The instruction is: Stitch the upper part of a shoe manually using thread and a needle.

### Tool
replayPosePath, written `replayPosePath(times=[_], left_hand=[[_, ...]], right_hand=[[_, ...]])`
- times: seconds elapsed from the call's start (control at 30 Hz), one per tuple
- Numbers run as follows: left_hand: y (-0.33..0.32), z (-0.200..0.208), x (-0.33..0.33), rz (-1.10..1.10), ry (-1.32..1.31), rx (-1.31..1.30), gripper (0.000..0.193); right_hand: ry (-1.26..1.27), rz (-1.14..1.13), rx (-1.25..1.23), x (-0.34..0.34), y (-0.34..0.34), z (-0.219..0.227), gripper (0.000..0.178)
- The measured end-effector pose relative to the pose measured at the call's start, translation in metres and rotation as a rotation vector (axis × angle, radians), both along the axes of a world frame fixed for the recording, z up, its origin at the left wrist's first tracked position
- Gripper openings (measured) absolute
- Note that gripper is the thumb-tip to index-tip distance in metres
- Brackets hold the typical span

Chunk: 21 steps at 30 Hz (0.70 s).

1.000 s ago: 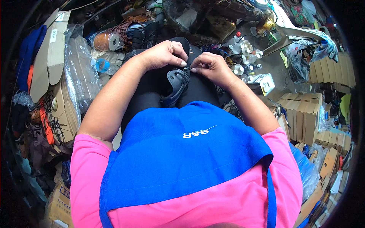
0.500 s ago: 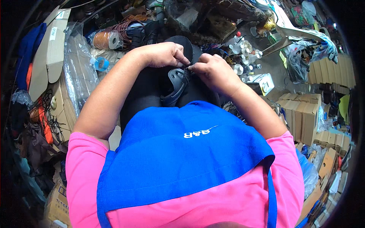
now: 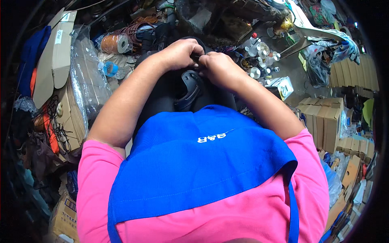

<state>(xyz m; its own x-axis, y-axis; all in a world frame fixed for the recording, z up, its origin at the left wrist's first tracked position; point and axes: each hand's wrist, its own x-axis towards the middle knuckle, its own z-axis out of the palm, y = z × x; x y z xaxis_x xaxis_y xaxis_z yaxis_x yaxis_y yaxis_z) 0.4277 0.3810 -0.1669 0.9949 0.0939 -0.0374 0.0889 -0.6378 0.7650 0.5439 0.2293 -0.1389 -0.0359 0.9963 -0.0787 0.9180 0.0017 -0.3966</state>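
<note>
As a black shoe [image 3: 190,77] rests on the lap [image 3: 158,93] at upper centre, left hand [image 3: 183,53] and right hand [image 3: 221,69] pinch its far portion, each grip nearly closed, and the handwork looks unfinished, though what remains is unclear.

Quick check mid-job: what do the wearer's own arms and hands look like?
The left hand and right hand are bare, with no gloves. The forearms are bare too: no watch, bracelet or cable shows. Above them are short pink sleeves without visible markings.
</note>
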Motion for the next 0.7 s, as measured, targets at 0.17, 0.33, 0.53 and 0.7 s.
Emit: replayPosePath(times=[0.17, 0.33, 0.53, 0.7], left_hand=[[-0.020, 0.022, -0.041, 0.386, -0.271, 0.281, 0.050], [-0.021, 0.018, -0.090, 0.188, 0.007, 0.255, 0.034], [-0.002, 0.033, -0.107, 0.453, 0.057, 0.216, 0.020], [-0.028, 0.004, -0.055, 0.256, -0.206, 0.210, 0.022]], right_hand=[[0.815, -0.325, -0.209, 0.024, -0.013, -0.005, 0.020], [0.607, -0.155, -0.046, 0.030, -0.036, -0.016, 0.030], [0.902, -0.695, 0.270, 0.059, -0.035, -0.049, 0.021], [2.245, -0.579, 0.422, 0.085, -0.028, -0.042, 0.040]])
